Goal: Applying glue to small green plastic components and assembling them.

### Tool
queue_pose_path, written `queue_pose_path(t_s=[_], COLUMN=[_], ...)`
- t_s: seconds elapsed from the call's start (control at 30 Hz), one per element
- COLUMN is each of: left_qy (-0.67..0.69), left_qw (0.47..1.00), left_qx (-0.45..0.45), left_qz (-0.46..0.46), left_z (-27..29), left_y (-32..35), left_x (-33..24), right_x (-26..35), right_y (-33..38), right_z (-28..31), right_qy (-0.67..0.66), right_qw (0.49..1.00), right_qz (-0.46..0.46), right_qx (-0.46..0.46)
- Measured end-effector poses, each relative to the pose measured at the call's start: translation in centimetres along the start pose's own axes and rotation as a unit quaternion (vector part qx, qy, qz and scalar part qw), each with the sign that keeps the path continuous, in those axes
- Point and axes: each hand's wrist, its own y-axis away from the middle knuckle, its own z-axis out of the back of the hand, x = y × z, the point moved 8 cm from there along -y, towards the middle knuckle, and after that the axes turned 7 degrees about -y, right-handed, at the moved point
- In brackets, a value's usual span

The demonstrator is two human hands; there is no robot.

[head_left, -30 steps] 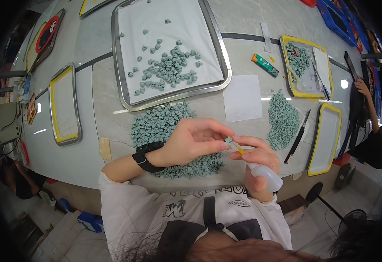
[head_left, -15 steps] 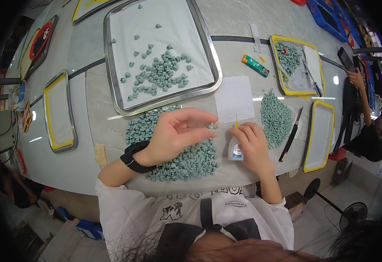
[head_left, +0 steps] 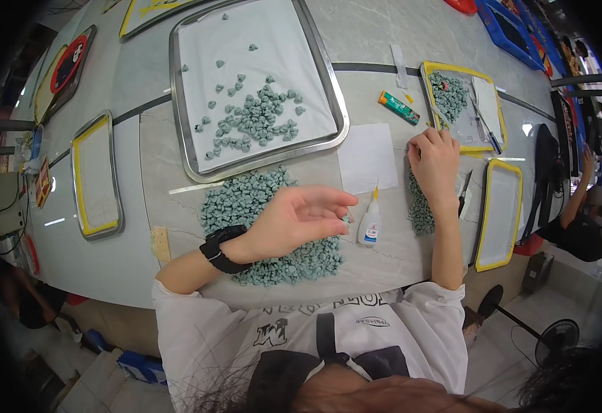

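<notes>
My left hand (head_left: 301, 213) is curved above a large pile of grey-green pieces (head_left: 294, 265). Its thumb and fingertips close around a small grey-green piece (head_left: 346, 219), mostly hidden by the fingers. To its right is a small white bottle (head_left: 368, 230) with a yellow nozzle and fine tip, untouched. My right hand (head_left: 437, 162) reaches over a second pile of smaller grey-green pieces (head_left: 419, 206), partly covering it. The fingers point down and draw together at that pile's far edge; whatever they pinch is too small to make out.
A metal tray (head_left: 343, 127) lined with white holds scattered grey-green pieces. White paper (head_left: 368, 160) lies between the piles. At right are a green-orange tube (head_left: 399, 108), a yellow-rimmed tray (head_left: 483, 146) with pieces and tools, another yellow-rimmed tray (head_left: 499, 213) and a dark pen-like tool (head_left: 463, 196).
My right hand has let go of the white bottle, which now rests on the table, and has moved right and away to the smaller pile. My left hand has shifted slightly right.
</notes>
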Motion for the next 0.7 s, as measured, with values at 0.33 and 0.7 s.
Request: queue_pose_path(t_s=[0.33,0.7], left_qy=[0.104,0.094], left_qw=[0.985,0.989], left_qx=[0.106,0.085], left_qz=[0.093,0.078], left_z=[-1.5,-1.2], left_y=[0.3,0.1], left_x=[1.1,1.7], right_x=[10.8,10.2], right_y=[3.6,4.1], right_z=[6.2,5.9], right_qy=[-0.394,-0.452], right_qw=[0.9,0.881], right_qz=[0.162,0.093], right_qx=[-0.087,-0.099])
